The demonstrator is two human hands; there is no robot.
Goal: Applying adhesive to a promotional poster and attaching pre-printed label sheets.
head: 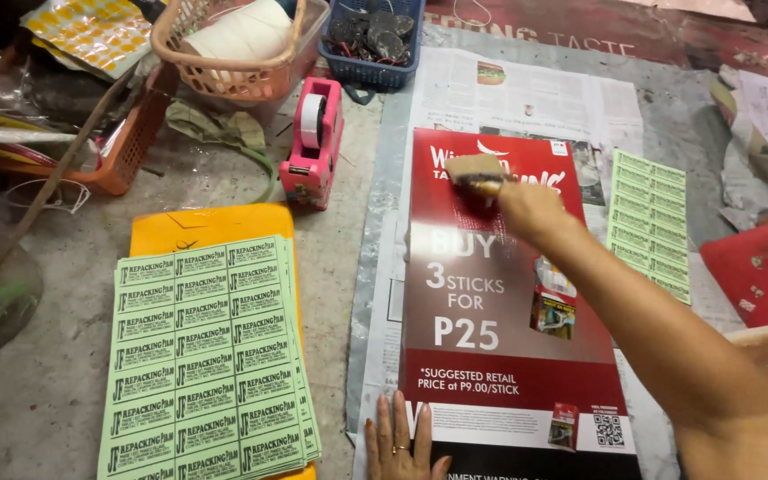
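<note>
A wide paintbrush (476, 171) presses on the upper part of a dark red poster (500, 293), gripped in the fist of the right hand (531, 212). The left hand (399, 442) lies flat, fingers spread, on the poster's near edge. Newspaper (526, 93) lies under the poster. Left of the left hand sits a stack of green label sheets (206, 356); beyond it, a pink tape dispenser (315, 142).

Pink tape dispenser (313, 142), green label sheets (208, 356) on yellow board (211, 224), peach basket (233, 55), blue basket (375, 40).
</note>
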